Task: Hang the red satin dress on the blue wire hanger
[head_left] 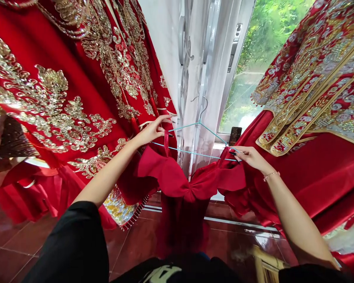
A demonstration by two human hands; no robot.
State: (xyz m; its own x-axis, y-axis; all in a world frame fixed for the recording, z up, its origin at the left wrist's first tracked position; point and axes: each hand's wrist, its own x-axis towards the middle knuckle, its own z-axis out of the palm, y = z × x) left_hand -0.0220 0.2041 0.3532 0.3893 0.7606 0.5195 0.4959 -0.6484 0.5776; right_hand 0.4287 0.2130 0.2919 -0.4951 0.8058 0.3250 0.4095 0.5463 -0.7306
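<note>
I find my left hand (152, 131) closed in a pinch on one end of a teal hanger (184, 127), together with a narrow red strap (166, 142); my right hand (250, 158) is closed on the opposite end, with a second red strap (224, 155) at the fingers. A red ruffled dress (185, 188) hangs between my hands above the tiled floor (129, 243), its weight apparently carried by both grips (the hanger's hook (201, 105) appears to catch on nothing). Embroidered red gowns (47, 106) (312, 98) flank this narrow gap before a white curtain (208, 90).
</note>
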